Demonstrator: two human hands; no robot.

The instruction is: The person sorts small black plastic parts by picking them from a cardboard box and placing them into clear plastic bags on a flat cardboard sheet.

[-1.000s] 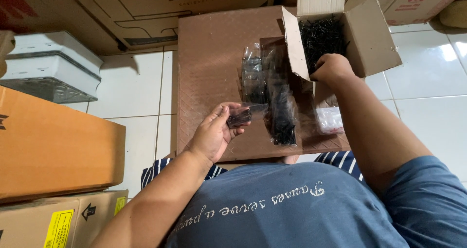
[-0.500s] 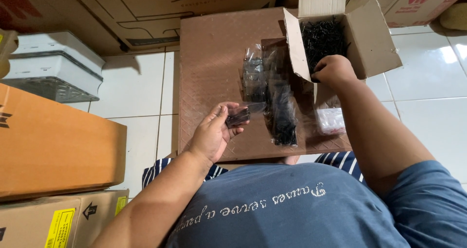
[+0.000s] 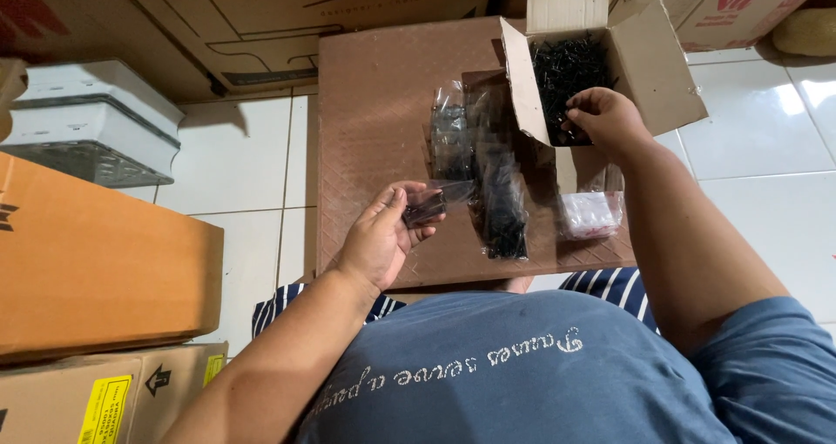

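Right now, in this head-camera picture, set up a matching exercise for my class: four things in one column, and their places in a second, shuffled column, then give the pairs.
Things:
1. small clear plastic bag
2. loose black screws
3. white lidded plastic tub
4. pile of filled clear bags of black screws

Places:
A. on the brown board, beside the open box
B. in the left hand
C. on the floor at far left
D. inside the open cardboard box, under the right hand

Pairs: 1-B, 2-D, 3-C, 4-A

My left hand [image 3: 383,239] pinches a small clear bag [image 3: 427,207] near the open cardboard box [image 3: 649,70]; my right hand [image 3: 605,117] dips its fingers [image 3: 576,113] into the box's black screws [image 3: 562,65].
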